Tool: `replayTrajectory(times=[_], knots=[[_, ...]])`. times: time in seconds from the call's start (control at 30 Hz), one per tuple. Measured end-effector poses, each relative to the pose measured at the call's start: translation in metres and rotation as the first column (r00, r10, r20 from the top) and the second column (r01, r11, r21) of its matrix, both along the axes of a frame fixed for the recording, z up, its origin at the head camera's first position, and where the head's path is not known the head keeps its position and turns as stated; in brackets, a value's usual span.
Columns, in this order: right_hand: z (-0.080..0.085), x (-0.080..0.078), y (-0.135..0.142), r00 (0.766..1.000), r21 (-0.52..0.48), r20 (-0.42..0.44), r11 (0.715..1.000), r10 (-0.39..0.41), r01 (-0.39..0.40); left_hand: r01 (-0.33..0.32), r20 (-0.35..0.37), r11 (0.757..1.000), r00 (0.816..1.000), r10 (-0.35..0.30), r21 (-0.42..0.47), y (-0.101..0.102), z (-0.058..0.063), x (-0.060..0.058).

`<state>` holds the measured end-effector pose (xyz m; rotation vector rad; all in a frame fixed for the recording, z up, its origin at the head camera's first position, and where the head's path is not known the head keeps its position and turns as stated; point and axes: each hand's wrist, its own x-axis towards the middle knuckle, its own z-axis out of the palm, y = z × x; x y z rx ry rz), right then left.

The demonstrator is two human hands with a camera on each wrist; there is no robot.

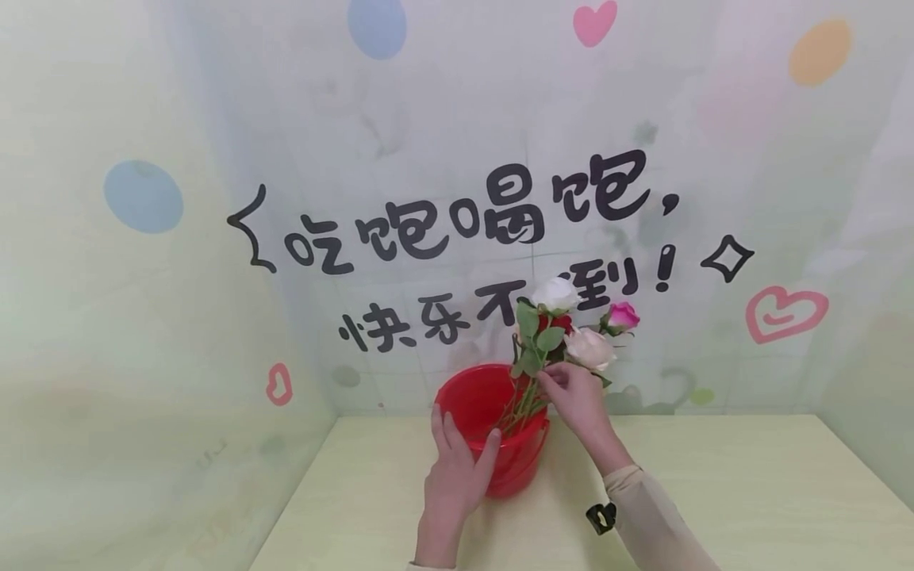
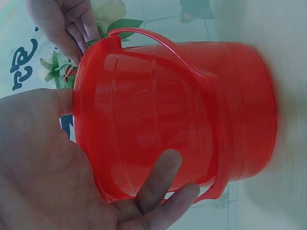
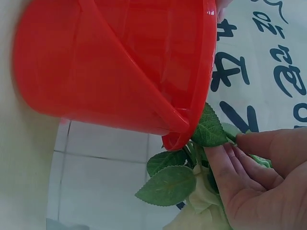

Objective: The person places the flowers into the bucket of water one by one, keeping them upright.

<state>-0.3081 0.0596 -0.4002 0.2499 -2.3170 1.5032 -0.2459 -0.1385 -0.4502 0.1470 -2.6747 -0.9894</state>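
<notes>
A red bucket (image 1: 510,468) with a red handle stands on the table. My left hand (image 1: 457,468) holds it at its front left, thumb over the rim and fingers spread along the outer side. Several rose stems (image 1: 524,408) stand in the bucket, leaning on its right rim. Their heads rise above it: a white rose (image 1: 555,293), a pale cream rose (image 1: 591,349), a bright pink rose (image 1: 624,316) and a partly hidden red rose (image 1: 560,322). Above the rim, my right hand (image 1: 574,392) pinches a rose stem beside a green leaf (image 3: 209,127).
The pale tabletop (image 1: 714,476) meets a printed backdrop (image 1: 443,103) with dark lettering right behind the bucket. Side panels (image 1: 78,357) close in the left and right. A small black object (image 1: 601,518) shows by the right sleeve (image 1: 653,515).
</notes>
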Motion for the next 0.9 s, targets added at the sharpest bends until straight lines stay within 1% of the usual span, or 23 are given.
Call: replayTrajectory(times=[0.17, 0.47, 0.63, 0.73, 0.9], knots=[[-0.001, 0.003, 0.002, 1.000, 0.053, -0.010, 0.999, 0.003, -0.003, -0.001, 0.011, 1.000, 1.000, 0.001, -0.002, 0.000, 0.000, 0.000], [0.003, 0.010, 0.007, 0.996, 0.128, 0.050, 0.988, 0.078, -0.084, -0.017, 0.009, 1.000, 1.000, 0.017, -0.007, -0.001, 0.003, 0.000], [0.001, 0.018, 0.011, 0.993, 0.130, 0.069, 0.987, 0.091, -0.099, -0.016, 0.027, 1.000, 1.000, 0.016, -0.009, -0.002, 0.001, -0.001], [0.001, 0.024, 0.013, 0.992, 0.128, 0.064, 0.985, 0.107, -0.114, -0.016, 0.032, 1.000, 0.999, 0.016, -0.011, -0.001, 0.000, -0.001], [0.003, 0.037, 0.020, 0.990, 0.088, 0.049, 0.986, 0.135, -0.139, -0.009, 0.023, 1.000, 1.000, 0.009, -0.015, -0.001, 0.002, 0.000]])
